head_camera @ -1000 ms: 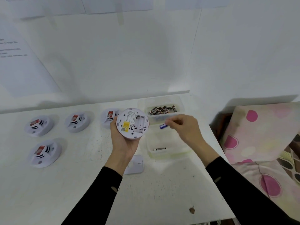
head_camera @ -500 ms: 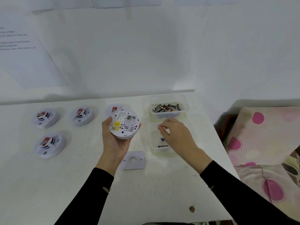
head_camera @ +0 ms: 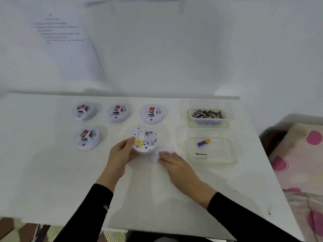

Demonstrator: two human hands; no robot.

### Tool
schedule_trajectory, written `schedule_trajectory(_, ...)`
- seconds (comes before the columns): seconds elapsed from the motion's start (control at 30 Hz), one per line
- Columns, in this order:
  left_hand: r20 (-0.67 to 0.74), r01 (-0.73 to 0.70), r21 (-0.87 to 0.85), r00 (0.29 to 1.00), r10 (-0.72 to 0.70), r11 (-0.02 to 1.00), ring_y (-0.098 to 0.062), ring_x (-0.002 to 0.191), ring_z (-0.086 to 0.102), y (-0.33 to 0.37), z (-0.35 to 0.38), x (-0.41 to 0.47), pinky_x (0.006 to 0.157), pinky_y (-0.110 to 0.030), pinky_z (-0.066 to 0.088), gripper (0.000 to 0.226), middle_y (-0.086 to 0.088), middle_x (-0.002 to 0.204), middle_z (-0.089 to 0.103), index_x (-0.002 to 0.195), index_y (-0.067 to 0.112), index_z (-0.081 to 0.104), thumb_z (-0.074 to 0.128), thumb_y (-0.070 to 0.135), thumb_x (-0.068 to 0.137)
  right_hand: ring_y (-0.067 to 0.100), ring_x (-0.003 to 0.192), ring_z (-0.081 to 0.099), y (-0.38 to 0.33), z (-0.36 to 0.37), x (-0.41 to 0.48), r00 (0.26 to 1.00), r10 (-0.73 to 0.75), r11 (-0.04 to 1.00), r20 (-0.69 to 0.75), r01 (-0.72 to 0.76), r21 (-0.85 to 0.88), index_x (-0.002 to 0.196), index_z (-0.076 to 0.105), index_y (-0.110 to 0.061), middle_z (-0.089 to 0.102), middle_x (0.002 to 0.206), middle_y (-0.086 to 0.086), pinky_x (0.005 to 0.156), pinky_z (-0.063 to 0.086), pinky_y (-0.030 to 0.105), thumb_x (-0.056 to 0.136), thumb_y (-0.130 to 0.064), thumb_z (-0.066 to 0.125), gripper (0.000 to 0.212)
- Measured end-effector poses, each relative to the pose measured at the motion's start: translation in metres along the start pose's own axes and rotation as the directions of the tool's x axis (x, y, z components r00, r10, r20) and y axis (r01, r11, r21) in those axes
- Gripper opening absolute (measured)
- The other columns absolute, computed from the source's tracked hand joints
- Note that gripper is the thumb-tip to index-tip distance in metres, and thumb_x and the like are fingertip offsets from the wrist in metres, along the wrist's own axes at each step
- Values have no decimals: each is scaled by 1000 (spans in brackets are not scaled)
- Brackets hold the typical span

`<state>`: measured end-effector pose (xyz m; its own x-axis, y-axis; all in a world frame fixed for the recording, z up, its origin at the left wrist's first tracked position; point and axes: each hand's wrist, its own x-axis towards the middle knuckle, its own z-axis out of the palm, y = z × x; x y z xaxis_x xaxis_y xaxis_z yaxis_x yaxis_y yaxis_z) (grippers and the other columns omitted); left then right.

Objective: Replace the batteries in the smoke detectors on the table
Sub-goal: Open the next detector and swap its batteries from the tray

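1. Five detectors on the table (head_camera: 52, 172), and one is in play: the smoke detector (head_camera: 144, 141) is back-side up in my left hand (head_camera: 122, 154). My thumb is hooked over its near-left rim and my fingers are curled underneath, close to the middle of the tabletop.
2. My right hand (head_camera: 172, 161) lies on the white cover plate (head_camera: 163, 151), just beside the detector's right edge. It's blurred, so I can't tell whether my fingers are pinching the plate's edge or only pressing flat on it.
3. The battery slot looks empty to me. That's the first risk: if the plate goes on now, I seal up a dead unit.
4. The far tub (head_camera: 208, 123) holds a heap of batteries (head_camera: 207, 114). The near tub (head_camera: 220, 151) holds a blue battery (head_camera: 203, 142) and a dark battery (head_camera: 201, 154). If I reach into the wrong tub, a spent cell goes back in.
5. A cell dropped in the wrong way round would also kill it, and the polarity marks are too small to read from here.
6. The plate is smooth on a smooth table, so a careless push could skid it toward the near tub.
7. The other detectors (head_camera: 87, 138) wait face-up on my left, so I judge most of the job is still ahead.
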<state>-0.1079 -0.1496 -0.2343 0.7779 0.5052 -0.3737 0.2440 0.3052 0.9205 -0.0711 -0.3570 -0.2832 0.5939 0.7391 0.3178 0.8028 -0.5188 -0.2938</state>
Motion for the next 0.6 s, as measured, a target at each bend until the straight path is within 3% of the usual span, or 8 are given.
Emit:
schedule_trajectory(0.17,9,44,4,999,-44,999,-24,94,72,2,-8,18,73,-27,61,22,-13,104,74,106,5,70,62,22,96,30,116,62,13,16,41,989,120,992,90,-123,19,114,68,-3,63,127,14,104,36,43,79,4,40,46)
schedule_trajectory(0.23,43,59,29,997,-61,998,-23,95,72,4,-10,24,73,-28,61,23,-12,103,74,107,4,70,62,22,96,28,125,55,12,15,52,988,142,986,56,-146,79,120,65,-2,59,133,13,110,31,35,79,12,48,47)
schedule_trajectory(0.33,85,65,76,994,-72,995,-20,92,73,6,-13,32,74,-27,61,26,-9,100,75,111,3,70,61,23,97,24,121,57,11,8,60,978,207,966,-24,-201,161,108,70,-2,63,127,14,108,29,19,80,9,53,35)
schedule_trajectory(0.47,90,47,153,994,-62,987,-19,92,73,5,-18,42,73,-26,60,29,-6,99,76,113,6,72,64,28,95,26,111,61,13,10,55,933,344,916,-103,-309,255,103,71,-5,64,120,10,102,40,24,87,-1,62,19)
schedule_trajectory(0.6,85,-15,315,996,-13,949,-13,79,74,9,-22,45,67,-22,58,31,0,89,77,107,11,76,69,36,90,24,100,64,5,5,51,881,413,892,-231,-340,299,101,70,-3,66,107,10,93,46,24,85,1,59,19)
